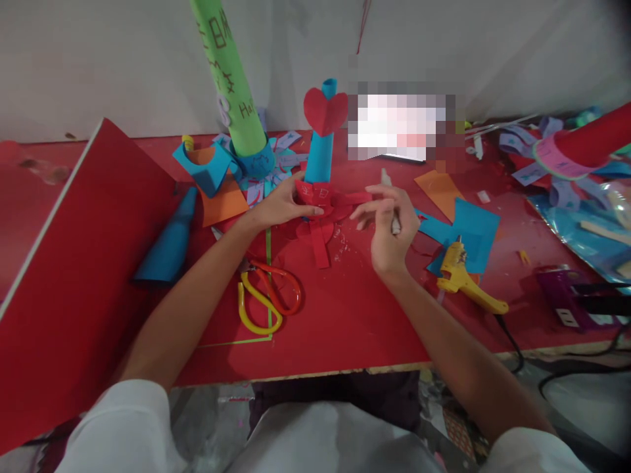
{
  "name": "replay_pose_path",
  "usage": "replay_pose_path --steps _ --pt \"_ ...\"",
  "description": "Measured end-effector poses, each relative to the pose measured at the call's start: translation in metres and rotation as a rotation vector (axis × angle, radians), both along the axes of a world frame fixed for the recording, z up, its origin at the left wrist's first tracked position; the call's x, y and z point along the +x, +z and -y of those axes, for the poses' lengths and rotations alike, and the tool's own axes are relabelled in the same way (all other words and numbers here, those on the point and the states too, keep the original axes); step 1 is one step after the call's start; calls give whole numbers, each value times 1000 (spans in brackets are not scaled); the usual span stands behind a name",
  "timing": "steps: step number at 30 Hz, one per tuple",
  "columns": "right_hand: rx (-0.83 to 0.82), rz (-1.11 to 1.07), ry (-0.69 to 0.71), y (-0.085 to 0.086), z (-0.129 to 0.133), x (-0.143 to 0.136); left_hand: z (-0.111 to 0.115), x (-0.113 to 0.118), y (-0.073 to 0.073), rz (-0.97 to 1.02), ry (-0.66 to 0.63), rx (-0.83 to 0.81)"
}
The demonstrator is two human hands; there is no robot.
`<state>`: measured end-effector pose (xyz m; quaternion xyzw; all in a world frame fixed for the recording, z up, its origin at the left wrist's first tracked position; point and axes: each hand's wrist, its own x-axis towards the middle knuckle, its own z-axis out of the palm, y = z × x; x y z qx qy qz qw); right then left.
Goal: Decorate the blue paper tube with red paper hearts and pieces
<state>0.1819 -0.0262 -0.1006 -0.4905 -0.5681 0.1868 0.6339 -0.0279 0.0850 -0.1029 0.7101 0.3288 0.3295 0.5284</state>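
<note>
A blue paper tube [319, 157] with a red paper heart [325, 110] near its top stands upright on the table. Round its base is a red paper band [314, 194] with white handwriting, and red paper strips [320, 244] spread outward from there. My left hand [280, 200] grips this base from the left, thumb in front. Tucked in my right hand [392, 220] is a whitish pen-like stick [386, 177]. That hand's thumb and fingertips are at the end of a red strip pointing right; whether they pinch it is unclear.
Scissors [269, 295] with red and yellow handles lie near the front. At right are a yellow glue gun [463, 276], blue paper [476, 230] and a purple object [566, 299]. A green tube [234, 85] stands behind left; a large red board [73, 276] leans at left.
</note>
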Motion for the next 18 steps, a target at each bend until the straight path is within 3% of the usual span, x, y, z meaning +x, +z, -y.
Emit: replay_pose_path --steps 3,7,10,18 --pt "0 221 -63 -5 -3 3 -4 1 -5 -28 48 60" --pt "-124 579 33 -20 -5 0 -7 2 -10 -53 84 101" --pt "-223 774 26 -27 -4 -8 -7 0 -12 -79 130 127" --pt "-270 902 -30 -24 0 -14 -16 -5 -12 -24 50 150"
